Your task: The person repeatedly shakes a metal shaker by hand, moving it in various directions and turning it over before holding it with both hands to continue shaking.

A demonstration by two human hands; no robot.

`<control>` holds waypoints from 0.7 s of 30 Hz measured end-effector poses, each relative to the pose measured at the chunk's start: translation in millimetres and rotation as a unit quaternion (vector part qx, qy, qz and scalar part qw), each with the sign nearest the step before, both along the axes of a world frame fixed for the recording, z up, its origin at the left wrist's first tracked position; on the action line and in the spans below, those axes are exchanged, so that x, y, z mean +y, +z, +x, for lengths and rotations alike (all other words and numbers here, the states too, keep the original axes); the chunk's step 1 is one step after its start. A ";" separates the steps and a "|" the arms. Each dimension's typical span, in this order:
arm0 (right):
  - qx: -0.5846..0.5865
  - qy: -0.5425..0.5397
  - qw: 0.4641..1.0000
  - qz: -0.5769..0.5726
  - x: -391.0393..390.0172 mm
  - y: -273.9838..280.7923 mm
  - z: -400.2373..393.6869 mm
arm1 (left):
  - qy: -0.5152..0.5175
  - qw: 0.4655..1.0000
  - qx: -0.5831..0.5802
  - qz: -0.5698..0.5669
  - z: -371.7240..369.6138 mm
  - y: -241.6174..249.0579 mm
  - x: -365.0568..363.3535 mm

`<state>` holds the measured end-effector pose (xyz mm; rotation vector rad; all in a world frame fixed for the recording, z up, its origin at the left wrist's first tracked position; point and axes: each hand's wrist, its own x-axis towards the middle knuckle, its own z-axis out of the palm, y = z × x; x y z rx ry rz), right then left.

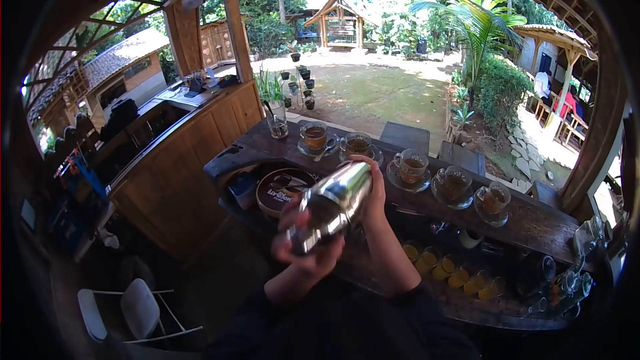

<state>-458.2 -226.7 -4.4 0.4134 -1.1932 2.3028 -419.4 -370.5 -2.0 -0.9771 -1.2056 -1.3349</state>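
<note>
A shiny metal cocktail shaker (pixel 333 203) is held tilted in front of me, above the wooden counter (pixel 427 190). My right hand (pixel 375 190) is wrapped round its upper right end. At the lower left end my left hand (pixel 308 253) grips it, its fingers smeared by motion. Whatever is inside the shaker is hidden. Just behind it lies a round dark board or tin (pixel 283 189) with pale lettering, partly covered by the shaker. Beyond my hands, several glass cups of brown drink, such as this glass cup (pixel 411 167), stand on saucers along the counter.
A tall glass (pixel 277 123) stands at the counter's far left. On a lower shelf are several glasses of yellow drink (pixel 460 277). Glass jars (pixel 573 287) crowd the right end. White chairs (pixel 140 310) stand low left. Stools (pixel 405 137) line the far side.
</note>
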 end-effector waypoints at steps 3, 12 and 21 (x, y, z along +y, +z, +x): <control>0.006 -0.045 0.998 0.049 -5.4 7.1 17.7 | -0.145 0.984 -0.011 0.103 -8.1 -0.7 -8.9; 0.052 -0.132 0.980 0.137 10.9 27.7 41.4 | -0.038 0.991 0.118 -0.051 9.1 -11.3 -20.7; 0.227 -0.083 0.955 0.173 -16.9 47.4 93.9 | -0.235 0.906 0.216 0.279 43.0 -13.1 0.2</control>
